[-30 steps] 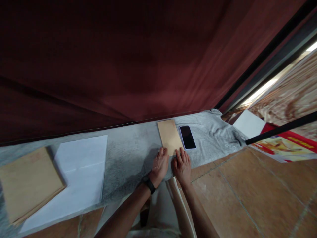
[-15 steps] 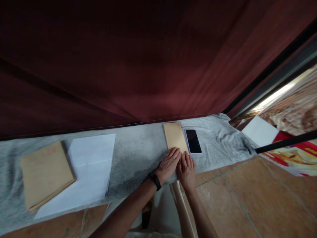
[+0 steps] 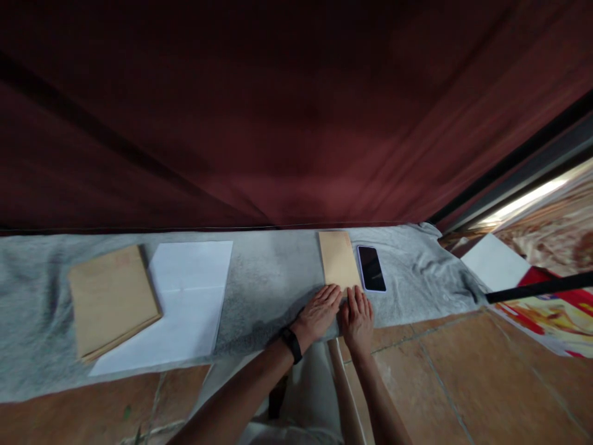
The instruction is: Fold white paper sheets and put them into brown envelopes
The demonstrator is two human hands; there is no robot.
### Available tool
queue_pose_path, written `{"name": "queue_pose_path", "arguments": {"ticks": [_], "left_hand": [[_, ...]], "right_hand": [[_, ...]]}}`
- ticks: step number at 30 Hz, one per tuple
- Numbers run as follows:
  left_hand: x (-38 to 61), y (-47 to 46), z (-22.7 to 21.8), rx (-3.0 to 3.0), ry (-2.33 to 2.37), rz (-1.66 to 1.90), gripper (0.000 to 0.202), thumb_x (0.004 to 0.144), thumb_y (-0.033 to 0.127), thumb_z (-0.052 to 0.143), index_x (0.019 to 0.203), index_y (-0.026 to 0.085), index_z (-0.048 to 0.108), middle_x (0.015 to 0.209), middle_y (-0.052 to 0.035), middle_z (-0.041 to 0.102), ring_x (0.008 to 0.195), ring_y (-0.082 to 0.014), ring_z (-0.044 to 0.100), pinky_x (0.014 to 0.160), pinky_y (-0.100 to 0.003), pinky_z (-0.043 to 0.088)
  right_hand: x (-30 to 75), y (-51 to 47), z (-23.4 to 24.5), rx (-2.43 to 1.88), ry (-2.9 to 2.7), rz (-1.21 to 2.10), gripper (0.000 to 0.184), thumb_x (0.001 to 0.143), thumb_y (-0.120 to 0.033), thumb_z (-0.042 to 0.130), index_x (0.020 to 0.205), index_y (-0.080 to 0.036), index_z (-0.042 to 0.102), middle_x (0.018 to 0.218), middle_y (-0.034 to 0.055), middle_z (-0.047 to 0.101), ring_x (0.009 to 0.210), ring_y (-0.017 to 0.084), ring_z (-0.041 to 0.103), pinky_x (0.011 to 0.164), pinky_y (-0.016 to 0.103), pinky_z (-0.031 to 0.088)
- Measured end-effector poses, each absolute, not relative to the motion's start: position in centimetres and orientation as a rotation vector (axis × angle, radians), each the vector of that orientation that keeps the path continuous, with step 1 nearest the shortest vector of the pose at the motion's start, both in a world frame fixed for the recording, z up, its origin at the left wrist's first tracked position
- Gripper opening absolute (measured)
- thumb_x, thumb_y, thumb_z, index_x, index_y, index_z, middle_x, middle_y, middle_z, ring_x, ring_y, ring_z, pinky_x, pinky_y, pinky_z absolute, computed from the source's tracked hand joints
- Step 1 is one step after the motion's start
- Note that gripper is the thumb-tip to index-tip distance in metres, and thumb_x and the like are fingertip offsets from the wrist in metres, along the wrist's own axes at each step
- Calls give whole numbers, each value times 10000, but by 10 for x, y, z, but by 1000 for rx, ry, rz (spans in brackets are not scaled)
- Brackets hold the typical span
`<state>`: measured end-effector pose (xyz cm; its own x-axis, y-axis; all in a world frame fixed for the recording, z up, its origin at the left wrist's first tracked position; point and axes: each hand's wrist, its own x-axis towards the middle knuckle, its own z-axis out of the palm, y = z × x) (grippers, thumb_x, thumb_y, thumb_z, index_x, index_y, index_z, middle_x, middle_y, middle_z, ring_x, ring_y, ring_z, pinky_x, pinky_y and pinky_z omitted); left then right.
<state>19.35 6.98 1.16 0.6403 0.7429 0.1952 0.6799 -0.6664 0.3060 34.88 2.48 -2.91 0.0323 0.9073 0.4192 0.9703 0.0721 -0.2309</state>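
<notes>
A small tan envelope lies on a grey cloth spread over the floor. My left hand, with a black band on the wrist, rests flat at the envelope's near edge, fingers stretched out. My right hand lies flat beside it, fingertips touching the envelope's near right corner. A dark phone lies face up just right of the envelope.
A stack of tan envelopes sits at the left on the cloth, partly over white paper sheets. A dark red curtain hangs behind. Tiled floor lies near me, with a white sheet and a black bar at right.
The view has swung left, so everything sits further right. My hands have drawn closer together at the envelope's near edge, with the left hand's fingers now angled toward the right hand.
</notes>
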Motion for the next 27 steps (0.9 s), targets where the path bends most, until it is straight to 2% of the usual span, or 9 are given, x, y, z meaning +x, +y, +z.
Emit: {"name": "queue_pose_path", "arguments": {"ticks": [4,9,16,22,27], "left_hand": [[181,58,7,2646,1201,501,462,1003,298,474,1433,126,485,1551,-138,484,1472,-232,402,1233,-393,307],[171,47,1,2621,1232,590,541,1014,435,475,1459,128,467,1571,-131,457,1491,-239,370,1232,-417,308],[168,40,2,2597,1247,599,560,998,414,508,1470,116,458,1568,-146,456,1482,-252,385,1227,-425,312],[155,26,-3,2575,1256,631,602,985,374,519,1516,129,378,1597,-171,402,1495,-266,360,1212,-455,337],[157,25,0,2546,1283,602,581,972,361,543,1495,148,407,1602,-169,394,1484,-276,380,1215,-466,332]], "right_hand": [[351,24,-30,-1847,-1918,-179,517,1060,-333,291,1548,-204,403,1577,134,439,1440,276,408,1153,501,323],[351,24,-28,-1864,-1946,-168,531,1072,-364,251,1528,-156,429,1571,160,441,1455,264,388,1162,485,307],[348,24,-24,-1880,-1942,-184,526,1076,-353,241,1527,-164,434,1557,158,462,1460,251,382,1168,480,292],[348,23,-22,-1891,-1920,-181,531,1074,-364,249,1536,-156,410,1578,161,429,1471,242,358,1156,456,298],[345,21,-21,-1896,-1959,-205,507,1078,-334,256,1520,-158,432,1547,158,476,1459,226,382,1174,451,258]]}}
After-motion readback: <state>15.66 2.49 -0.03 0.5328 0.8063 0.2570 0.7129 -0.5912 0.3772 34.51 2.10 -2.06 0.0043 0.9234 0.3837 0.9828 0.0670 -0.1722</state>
